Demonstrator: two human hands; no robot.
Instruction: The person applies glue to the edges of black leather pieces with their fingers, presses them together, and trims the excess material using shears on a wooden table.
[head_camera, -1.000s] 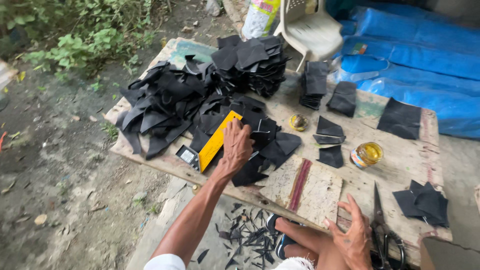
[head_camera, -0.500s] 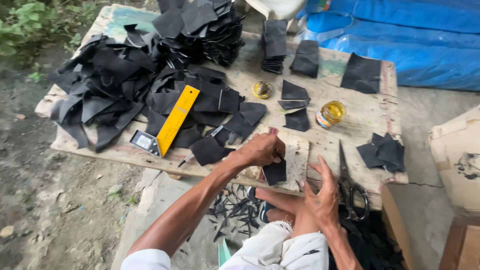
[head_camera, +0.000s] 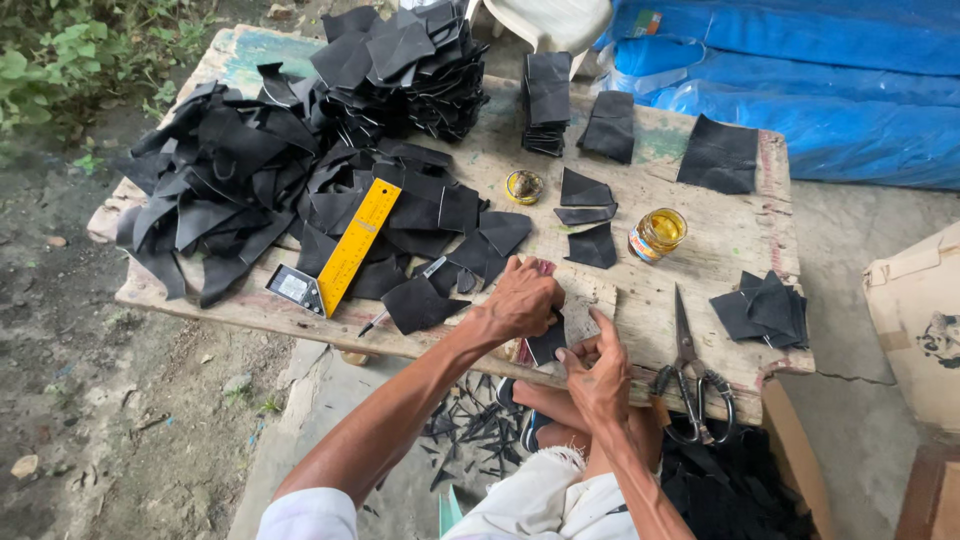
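a small black piece (head_camera: 547, 343) is pinched by the curled left hand (head_camera: 520, 300) at the near edge of the wooden table (head_camera: 700, 250); its lower edge is touched by the right hand (head_camera: 598, 375), fingers half bent.

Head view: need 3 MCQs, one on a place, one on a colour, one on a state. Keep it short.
1. Where do the scissors lie?
A. on the bench's near right edge
B. on top of the far black stack
C. in the left hand

2. What colour is the ruler?
A. red
B. yellow
C. white

3. What are the two hands doing?
A. both hang off the bench
B. both grip the scissors
C. both meet at one small black piece at the near edge

Answers:
1 A, the scissors rest on bare wood of the bench, right of the right hand.
2 B, its long blade is yellow, lying among the black pieces.
3 C, the left hand presses down on the black piece and the right hand's fingers touch it.
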